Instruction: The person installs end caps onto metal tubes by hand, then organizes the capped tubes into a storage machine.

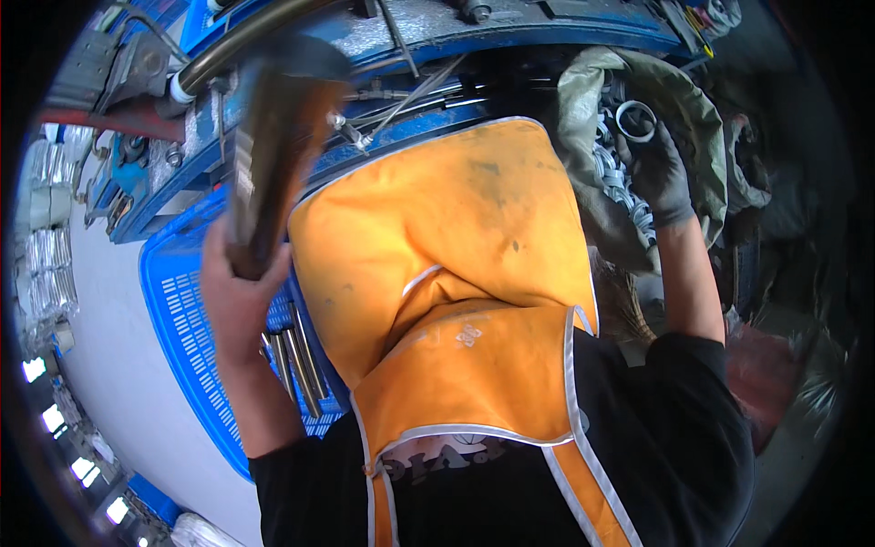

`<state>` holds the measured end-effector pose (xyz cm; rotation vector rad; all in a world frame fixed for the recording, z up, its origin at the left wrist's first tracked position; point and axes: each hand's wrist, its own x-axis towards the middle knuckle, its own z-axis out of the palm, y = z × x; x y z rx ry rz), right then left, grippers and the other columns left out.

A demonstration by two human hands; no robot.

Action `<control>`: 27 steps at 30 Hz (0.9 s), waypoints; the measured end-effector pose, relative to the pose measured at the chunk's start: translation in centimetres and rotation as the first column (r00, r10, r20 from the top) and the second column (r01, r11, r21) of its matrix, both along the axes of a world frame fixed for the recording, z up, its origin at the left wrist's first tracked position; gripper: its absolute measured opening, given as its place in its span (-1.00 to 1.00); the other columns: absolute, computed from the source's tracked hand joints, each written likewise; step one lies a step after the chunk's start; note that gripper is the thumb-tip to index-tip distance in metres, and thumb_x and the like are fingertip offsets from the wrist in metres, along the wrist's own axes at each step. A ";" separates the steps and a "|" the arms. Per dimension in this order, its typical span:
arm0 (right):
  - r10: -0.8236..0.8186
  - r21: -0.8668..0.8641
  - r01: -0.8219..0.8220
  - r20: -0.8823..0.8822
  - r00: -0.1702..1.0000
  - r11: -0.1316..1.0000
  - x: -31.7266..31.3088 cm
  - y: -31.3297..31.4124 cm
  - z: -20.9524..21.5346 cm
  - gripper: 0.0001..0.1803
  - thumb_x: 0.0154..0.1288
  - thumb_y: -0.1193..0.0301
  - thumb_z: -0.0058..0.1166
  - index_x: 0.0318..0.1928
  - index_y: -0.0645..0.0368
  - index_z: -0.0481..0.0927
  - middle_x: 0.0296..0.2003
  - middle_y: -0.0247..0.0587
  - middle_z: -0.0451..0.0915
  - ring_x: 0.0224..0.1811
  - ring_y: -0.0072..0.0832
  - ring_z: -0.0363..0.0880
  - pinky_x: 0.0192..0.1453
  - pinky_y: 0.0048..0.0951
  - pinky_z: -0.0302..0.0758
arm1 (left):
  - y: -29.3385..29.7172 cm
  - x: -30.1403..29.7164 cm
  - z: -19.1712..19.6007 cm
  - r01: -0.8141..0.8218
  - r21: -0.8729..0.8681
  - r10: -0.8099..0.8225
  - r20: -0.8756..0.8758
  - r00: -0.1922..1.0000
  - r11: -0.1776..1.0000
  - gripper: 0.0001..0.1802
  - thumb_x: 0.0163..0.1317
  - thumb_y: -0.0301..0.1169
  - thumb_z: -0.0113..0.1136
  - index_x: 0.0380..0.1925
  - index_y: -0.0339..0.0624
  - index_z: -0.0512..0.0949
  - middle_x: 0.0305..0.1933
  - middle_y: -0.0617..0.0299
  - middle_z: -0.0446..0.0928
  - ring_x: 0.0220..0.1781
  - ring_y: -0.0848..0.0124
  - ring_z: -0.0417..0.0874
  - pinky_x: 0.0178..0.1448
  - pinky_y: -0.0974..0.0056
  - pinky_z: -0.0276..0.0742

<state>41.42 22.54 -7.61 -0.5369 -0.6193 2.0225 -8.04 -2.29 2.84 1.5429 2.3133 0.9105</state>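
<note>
My left hand (235,294) is closed around the lower end of a shiny metal tube (270,173), which stands tilted up toward the bench and is smeared by motion. In a dark grey glove, my right hand (663,175) reaches into an open greenish woven sack (583,87) at the right. Its fingertips grip a pale grey ring (635,121). Several similar grey rings (612,173) are heaped in the sack beside that hand. Part of the gloved fingers is hidden behind the ring and in shadow.
A blue workbench (538,29) with metal rods and fittings runs across the far side. Left of my lap, a blue plastic basket (178,314) holds several metal tubes (301,360). My orange apron (437,196) covers my lap. Wrapped bundles (50,264) are stacked at the far left.
</note>
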 end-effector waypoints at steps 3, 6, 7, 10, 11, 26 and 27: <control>0.060 0.025 -0.058 -0.105 0.993 0.998 -2.3 -1.9 2.0 -0.43 0.57 0.15 -0.07 0.39 0.26 0.30 0.38 0.04 0.37 0.47 0.06 0.27 0.42 -0.12 0.47 | 0.9 2.1 -0.9 0.144 -0.124 -0.139 0.047 0.989 0.982 -0.35 -0.01 -0.37 0.50 0.13 -0.22 0.51 0.00 -0.05 0.63 0.05 0.05 0.68 0.14 0.13 0.55; 0.021 0.096 -0.032 0.108 0.994 0.995 -5.4 -3.9 3.5 -0.44 0.52 0.15 0.02 0.35 0.24 0.36 0.26 -0.05 0.48 0.36 -0.14 0.42 0.36 -0.24 0.46 | 1.1 4.3 -0.8 0.265 -0.200 -0.235 0.160 0.959 0.943 -0.38 0.01 -0.47 0.46 0.13 -0.25 0.50 -0.05 0.01 0.66 0.04 0.26 0.71 0.13 0.23 0.56; 0.020 0.175 -0.060 0.223 0.975 0.983 -6.8 -4.6 4.0 -0.45 0.50 0.16 0.06 0.32 0.22 0.39 0.20 -0.10 0.52 0.31 -0.24 0.47 0.33 -0.29 0.46 | 1.2 5.0 -0.9 0.292 -0.217 -0.259 0.169 0.951 0.931 -0.38 0.00 -0.45 0.46 0.12 -0.25 0.51 -0.05 -0.02 0.66 0.04 0.21 0.71 0.13 0.22 0.56; -0.020 0.302 -0.352 0.783 0.621 0.886 -10.0 -6.8 6.8 -0.37 0.30 0.31 0.27 0.32 0.23 0.38 0.18 -0.19 0.49 0.28 -0.39 0.45 0.41 -0.35 0.34 | 1.0 6.4 -1.1 0.355 -0.276 -0.308 0.198 0.930 0.893 -0.39 -0.02 -0.37 0.45 0.09 -0.27 0.52 -0.02 -0.09 0.64 0.04 0.02 0.69 0.12 0.17 0.57; -0.055 0.369 -0.465 0.826 0.560 0.805 -10.8 -7.5 7.4 -0.27 0.23 0.29 0.35 0.35 0.22 0.36 0.20 -0.18 0.48 0.33 -0.39 0.41 0.46 -0.35 0.28 | 0.8 6.5 -1.4 0.352 -0.280 -0.305 0.199 0.931 0.893 -0.39 -0.02 -0.37 0.45 0.09 -0.27 0.52 -0.02 -0.09 0.64 0.04 0.02 0.69 0.12 0.17 0.57; -0.184 0.655 -0.621 0.737 0.650 0.430 -12.1 -8.0 6.4 -0.31 0.30 0.06 0.21 0.25 0.31 0.42 0.11 -0.02 0.48 0.20 -0.24 0.48 0.33 -0.28 0.38 | 0.3 6.9 -3.4 0.502 -0.349 -0.457 0.208 0.865 0.791 -0.40 0.00 -0.26 0.46 0.09 -0.17 0.54 -0.11 -0.04 0.67 -0.05 0.00 0.69 0.02 0.06 0.61; -0.214 0.694 -0.604 0.708 0.673 0.391 -12.4 -8.3 6.4 -0.37 0.35 0.09 0.14 0.22 0.32 0.43 0.11 0.01 0.48 0.20 -0.21 0.48 0.32 -0.27 0.38 | 0.1 7.0 -3.5 0.505 -0.349 -0.460 0.209 0.863 0.789 -0.40 0.00 -0.26 0.46 0.09 -0.17 0.54 -0.11 -0.04 0.67 -0.05 0.00 0.69 0.02 0.06 0.61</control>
